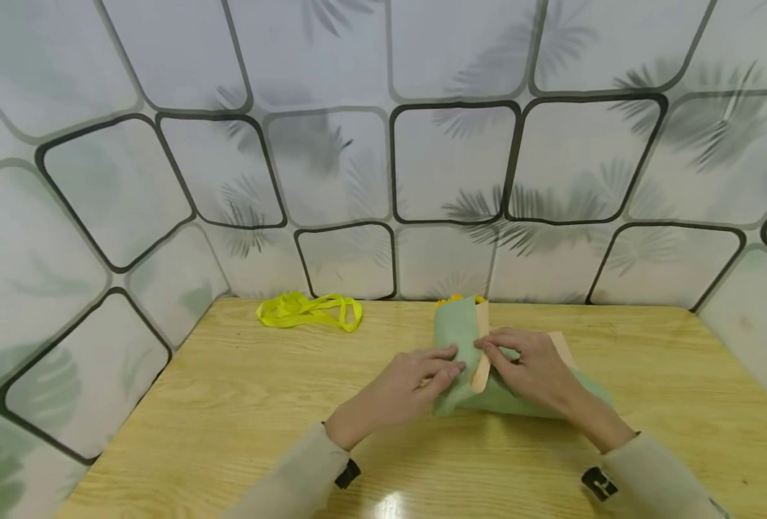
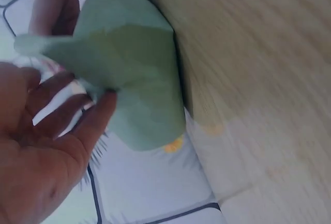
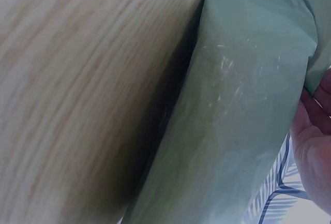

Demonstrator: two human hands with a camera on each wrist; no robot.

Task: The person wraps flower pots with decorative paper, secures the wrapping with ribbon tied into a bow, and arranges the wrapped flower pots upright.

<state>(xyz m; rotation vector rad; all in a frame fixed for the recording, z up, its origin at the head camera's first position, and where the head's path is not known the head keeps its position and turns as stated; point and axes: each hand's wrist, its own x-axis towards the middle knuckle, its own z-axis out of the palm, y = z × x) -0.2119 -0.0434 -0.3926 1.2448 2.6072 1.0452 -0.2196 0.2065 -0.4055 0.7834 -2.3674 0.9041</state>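
Note:
A bundle in green wrapping paper (image 1: 458, 324) lies on the table, with yellow flowers (image 1: 455, 298) peeking from its far end. The paper's peach inner side shows along a folded edge (image 1: 482, 371). My left hand (image 1: 412, 382) rests its fingertips on the bundle's left side, its fingers fairly straight. In the left wrist view, the thumb (image 2: 101, 115) touches the green paper (image 2: 150, 87) below a raised flap. My right hand (image 1: 529, 364) pinches the folded edge between thumb and index finger. The right wrist view shows the green paper (image 3: 243, 89) beside part of a hand (image 3: 315, 146).
A loose coil of yellow ribbon (image 1: 308, 311) lies at the back left of the wooden table (image 1: 247, 404). A patterned curtain or wall covering (image 1: 331, 166) stands along the table's back and sides.

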